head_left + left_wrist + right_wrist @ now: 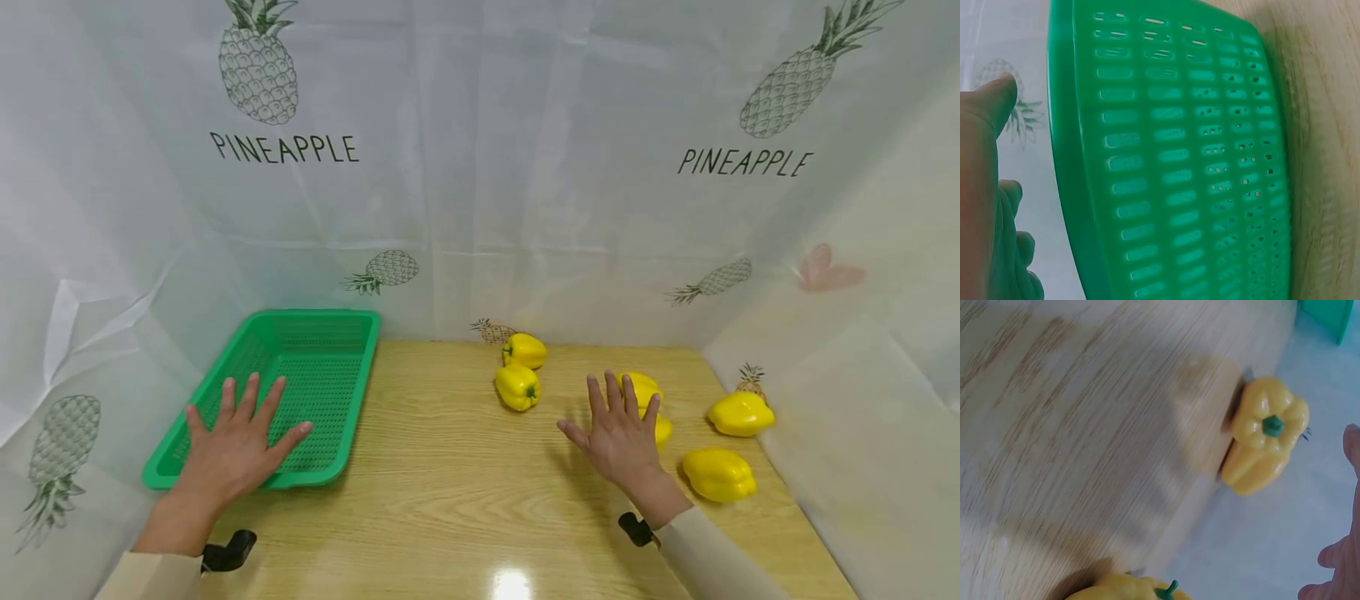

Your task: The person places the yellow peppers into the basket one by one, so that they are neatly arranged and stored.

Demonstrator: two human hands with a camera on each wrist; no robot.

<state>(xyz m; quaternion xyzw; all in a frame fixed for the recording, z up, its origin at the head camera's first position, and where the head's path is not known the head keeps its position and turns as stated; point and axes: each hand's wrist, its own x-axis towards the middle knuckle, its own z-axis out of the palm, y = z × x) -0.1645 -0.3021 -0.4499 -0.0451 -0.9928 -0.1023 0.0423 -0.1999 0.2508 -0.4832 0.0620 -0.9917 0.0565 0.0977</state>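
My left hand (pixel 231 450), fingers spread, hovers above the near left part of a green plastic basket (pixel 369 392) and holds nothing. In the left wrist view the basket's slotted wall (pixel 1175 156) fills the middle, with the thumb and fingertips apart from it. My right hand (pixel 621 440) is spread in the air and partly hides two yellow bell peppers, one of them a pepper (pixel 643 388) behind its fingers. Left of that hand, a yellow bell pepper (pixel 517 387) with a green stem lies against another pepper (pixel 527 350). The right wrist view shows this pair too.
On the right of the wooden table (pixel 442 500) lie two more yellow peppers, a farther one (pixel 741 414) and a nearer one (pixel 718 475). White sheeting (pixel 495 183) printed with pineapples encloses the back and sides. The basket stands at the table's left.
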